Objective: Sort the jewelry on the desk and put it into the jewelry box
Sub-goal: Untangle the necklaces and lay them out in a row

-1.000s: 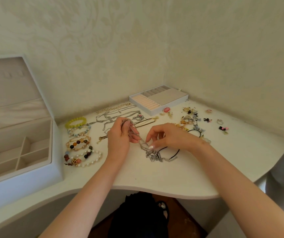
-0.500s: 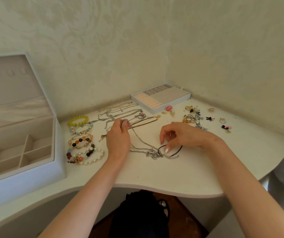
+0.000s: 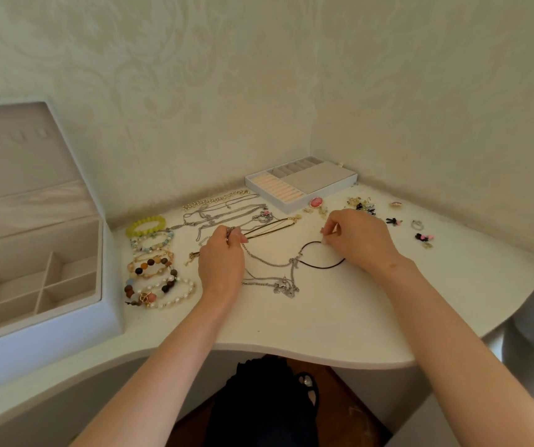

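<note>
A white jewelry box stands open at the left with several bare compartments. My left hand pinches one end of a silver chain necklace that trails across the desk to a tangle of pendants. My right hand pinches the end of a black cord necklace lying in a loop on the desk. Several beaded bracelets lie in a column between the box and my left hand. More silver chains lie behind my left hand.
A white ring tray sits in the back corner against the wall. Small earrings, rings and charms are scattered at the right, and a pink brooch lies by the tray. The desk's curved front edge runs below my wrists.
My hands have drawn apart: the left moved back and left with the chain end, the right moved right and back to the black cord, stretching the silver chain out.
</note>
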Motion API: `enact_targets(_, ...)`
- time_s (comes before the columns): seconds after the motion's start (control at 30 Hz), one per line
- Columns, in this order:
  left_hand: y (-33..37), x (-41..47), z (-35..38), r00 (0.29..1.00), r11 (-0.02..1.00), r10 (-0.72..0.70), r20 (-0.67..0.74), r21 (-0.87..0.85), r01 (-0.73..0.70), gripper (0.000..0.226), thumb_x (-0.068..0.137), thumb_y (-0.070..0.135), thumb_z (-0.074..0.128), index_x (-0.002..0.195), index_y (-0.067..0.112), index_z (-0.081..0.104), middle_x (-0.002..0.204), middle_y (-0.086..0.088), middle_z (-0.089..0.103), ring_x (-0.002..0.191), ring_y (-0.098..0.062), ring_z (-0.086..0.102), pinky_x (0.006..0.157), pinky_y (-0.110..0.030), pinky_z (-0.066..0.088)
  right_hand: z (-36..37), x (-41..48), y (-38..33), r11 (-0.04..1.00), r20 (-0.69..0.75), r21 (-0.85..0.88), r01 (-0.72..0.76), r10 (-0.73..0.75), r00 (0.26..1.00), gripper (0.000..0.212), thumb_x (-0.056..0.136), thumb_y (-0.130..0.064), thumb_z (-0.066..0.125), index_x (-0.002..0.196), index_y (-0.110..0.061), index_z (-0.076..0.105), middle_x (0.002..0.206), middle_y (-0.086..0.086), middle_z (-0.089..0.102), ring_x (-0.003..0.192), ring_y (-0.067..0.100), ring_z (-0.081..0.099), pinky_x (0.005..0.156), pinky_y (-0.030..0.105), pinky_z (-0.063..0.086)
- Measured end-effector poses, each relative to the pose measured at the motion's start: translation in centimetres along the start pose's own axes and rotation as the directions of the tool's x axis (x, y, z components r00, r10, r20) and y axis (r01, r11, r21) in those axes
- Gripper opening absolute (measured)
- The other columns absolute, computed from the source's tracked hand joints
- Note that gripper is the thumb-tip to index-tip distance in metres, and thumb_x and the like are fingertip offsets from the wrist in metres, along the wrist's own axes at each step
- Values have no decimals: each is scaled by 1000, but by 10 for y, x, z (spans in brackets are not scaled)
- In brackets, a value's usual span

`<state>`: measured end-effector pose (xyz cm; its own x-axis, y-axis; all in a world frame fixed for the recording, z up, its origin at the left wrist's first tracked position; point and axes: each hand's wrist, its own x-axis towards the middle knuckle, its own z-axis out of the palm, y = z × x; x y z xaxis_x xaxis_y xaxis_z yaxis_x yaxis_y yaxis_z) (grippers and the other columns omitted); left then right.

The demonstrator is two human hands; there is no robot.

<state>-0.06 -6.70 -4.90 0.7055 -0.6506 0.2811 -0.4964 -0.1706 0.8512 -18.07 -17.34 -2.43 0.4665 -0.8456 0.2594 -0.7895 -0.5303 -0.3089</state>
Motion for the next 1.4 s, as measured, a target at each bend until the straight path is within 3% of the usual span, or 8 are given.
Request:
enact_targets(0.13,1,-1,-1,1000,1000,0,3,-5,0,25,99,21,38,87,13,59,72,12,53,59,-2,42,51,-7,31,-6,-5,-9,913,249,393,109,-220,943,25,71,-38,79,94,-35,69,79,-8,55,72,2,48,68,25,36)
enact_targets(0.23,2,-2,-1,1000,1000,3,-2,-20,-3,26,99,20,39,88,12,60,71,15,52,59,-2,42,53,-6,32,1,-4,-11,932,313,331,149,-257,914,23,73,-36,78,94,-34,69,79,-7,54,71,3,47,69,25,37)
enact_targets(0.47,5,-6,-1,989,979,113,91,-179,-96,25,98,21,43,84,14,62,55,6,42,48,-8,33,50,-24,28,3,2,-5,998,48,-54,30,-27,998,5,86,-25,66,91,-23,64,85,-9,50,89,16,55,66,26,33)
enact_targets(0.6,10,-12,-1,917,926,256,305,-348,-143,24,98,19,44,84,16,63,47,7,41,43,-8,36,47,-20,31,-4,-2,-24,803,94,581,132,-228,969,33,81,-20,73,111,-30,63,104,-12,64,90,3,56,76,21,44)
enact_targets(0.7,10,-13,-2,871,901,289,398,-421,-107,25,99,16,41,90,12,63,54,-1,61,46,-16,58,46,-19,41,-4,-7,-40,624,212,776,97,-403,890,52,84,-5,67,127,-30,52,113,-12,64,100,-3,59,86,16,49)
enact_targets(0.8,12,-14,-3,850,869,274,449,-494,-19,25,100,14,38,93,11,62,67,-4,69,58,-21,67,44,-23,48,4,-6,-44,611,217,790,55,-362,907,44,81,4,67,119,-18,60,90,-9,66,81,-3,63,78,17,50)
enact_targets(1.23,15,-17,-5,850,850,258,460,-526,26,15,101,13,34,102,6,48,99,-12,67,74,-29,70,56,-35,55,9,-9,-46,628,151,777,51,-264,953,17,80,-20,74,97,-21,71,88,8,69,81,12,62,79,23,48)
enact_targets(1.4,15,-16,-4,873,869,233,427,-494,9,10,100,15,38,95,8,34,95,-13,66,70,-28,71,55,-36,55,11,-9,-49,614,86,785,81,-238,968,9,78,-14,76,85,-13,71,74,-6,65,68,0,56,69,13,44)
